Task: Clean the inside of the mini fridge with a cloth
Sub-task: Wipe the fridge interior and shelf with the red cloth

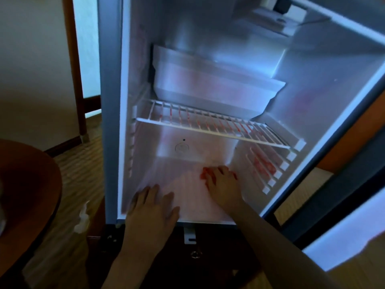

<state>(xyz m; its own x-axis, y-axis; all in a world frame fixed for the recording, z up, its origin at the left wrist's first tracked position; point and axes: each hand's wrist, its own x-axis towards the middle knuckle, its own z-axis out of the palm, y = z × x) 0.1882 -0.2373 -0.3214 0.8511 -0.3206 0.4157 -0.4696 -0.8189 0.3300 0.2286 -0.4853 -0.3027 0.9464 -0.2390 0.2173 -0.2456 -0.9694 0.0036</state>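
Observation:
The mini fridge (112,101) stands open with its white inside lit. My right hand (221,184) is deep on the fridge floor (187,184), fingers curled down over a red cloth (204,172). Only small red bits of the cloth show around the fingers. My left hand (152,211) lies flat on the front lip of the fridge floor, fingers spread, holding nothing. A white wire shelf (208,126) spans the fridge above both hands. The picture is blurred.
A white drawer-like compartment (208,86) sits above the wire shelf. The fridge door (343,226) hangs open at the right. A round dark wooden table (27,184) is at the left, and a white object (83,217) lies on the carpet beside the fridge.

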